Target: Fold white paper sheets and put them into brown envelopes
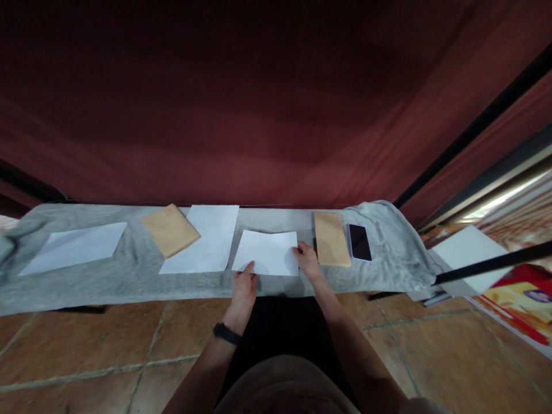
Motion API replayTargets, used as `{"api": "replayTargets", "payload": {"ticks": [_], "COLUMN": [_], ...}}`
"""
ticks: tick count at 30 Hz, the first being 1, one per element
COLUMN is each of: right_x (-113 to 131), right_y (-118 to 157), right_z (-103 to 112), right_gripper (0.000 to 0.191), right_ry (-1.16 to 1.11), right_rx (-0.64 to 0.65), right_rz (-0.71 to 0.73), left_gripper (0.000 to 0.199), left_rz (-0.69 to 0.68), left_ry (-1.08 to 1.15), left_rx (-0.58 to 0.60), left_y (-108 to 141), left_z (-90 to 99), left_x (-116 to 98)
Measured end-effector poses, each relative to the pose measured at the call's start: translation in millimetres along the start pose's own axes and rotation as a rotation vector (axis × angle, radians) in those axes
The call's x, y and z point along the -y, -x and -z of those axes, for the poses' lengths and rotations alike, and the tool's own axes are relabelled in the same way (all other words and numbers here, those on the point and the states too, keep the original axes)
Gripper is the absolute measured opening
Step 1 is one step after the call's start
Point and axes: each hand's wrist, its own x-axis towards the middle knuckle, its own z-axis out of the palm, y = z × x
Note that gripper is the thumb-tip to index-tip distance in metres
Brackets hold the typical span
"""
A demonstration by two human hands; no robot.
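Head view: held paper [266,253] looks plain white.

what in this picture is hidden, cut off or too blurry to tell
- Head view: fingertips of the left hand under the held sheet, hidden by it.
- Head view: part of the larger white sheet, covered by the brown packet.
- Head view: far end of the grey cloth, cut off by the left edge.
- Head view: print on the red-and-yellow packaging, blurred.

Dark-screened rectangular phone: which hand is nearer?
Right. The right hand is left of the phone, a tan rectangular envelope between them; the left hand is farther left, holding white rectangular paper.
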Motion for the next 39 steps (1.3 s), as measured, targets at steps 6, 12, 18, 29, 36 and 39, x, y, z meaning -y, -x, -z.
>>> {"api": "replayTargets", "payload": {"ticks": [6,12,18,29,36,39], "right_x": [3,-5,-15,-10,-5,-9], "right_y": [-20,-10,-4,11,53,64], "right_z": [-4,-19,-20,-21,-79,-90], "right_gripper": [0.025,0.035,0.036,0.047,0.05,0.051], "right_ry": [0.331,0.523,0.641,0.653,0.384,0.458], "right_rx": [-0.035,-0.065,-0.114,-0.179,0.042,0.068], "right_rz": [0.049,0.083,0.172,0.284,0.447,0.52], "left_gripper": [0.04,0.061,0.058,0.051,0.057,0.063], "left_rz": [-0.232,-0.466,-0.503,-0.662,-1.078,-1.099], "left_ry": [-0.321,-0.738,-1.146,-1.418,-1.434,-1.506], "left_rx": [0.002,0.053,0.078,0.061,0.363,0.457], "left_y": [-15,-24,-20,-5,5,6], "left_z": [20.8,28.6,30.9,26.2,21.4,23.0], "left_x": [-1,-7,-7,-10,27,40]}}
